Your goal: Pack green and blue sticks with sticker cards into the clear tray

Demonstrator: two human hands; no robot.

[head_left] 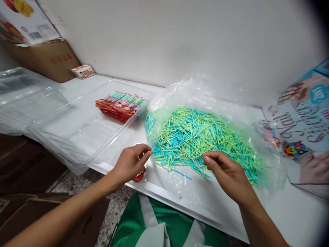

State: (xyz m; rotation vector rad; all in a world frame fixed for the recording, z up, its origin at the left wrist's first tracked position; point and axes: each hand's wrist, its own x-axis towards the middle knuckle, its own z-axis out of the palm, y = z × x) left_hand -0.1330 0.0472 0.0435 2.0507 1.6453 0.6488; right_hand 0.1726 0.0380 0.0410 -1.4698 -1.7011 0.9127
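A heap of thin green and blue sticks [200, 135] lies in an opened clear plastic bag [185, 92] on the white table. My right hand [228, 173] is over the near edge of the heap, thumb and fingertips pinched together; whether a stick is between them is too small to make out. My left hand [131, 163] is at the left edge of the bag, also pinched, and what it holds, if anything, does not show. Partly hidden beneath it, a small red packet [139, 175] rests near the table's front edge.
Left of the bag, a clear plastic tray [77, 151] holds stacked red packets [120, 106] at its far right end. Another clear tray [23, 99] is farther left. Cartons [48, 58] stand back left; a printed nail-sticker box [305, 127] borders the right side.
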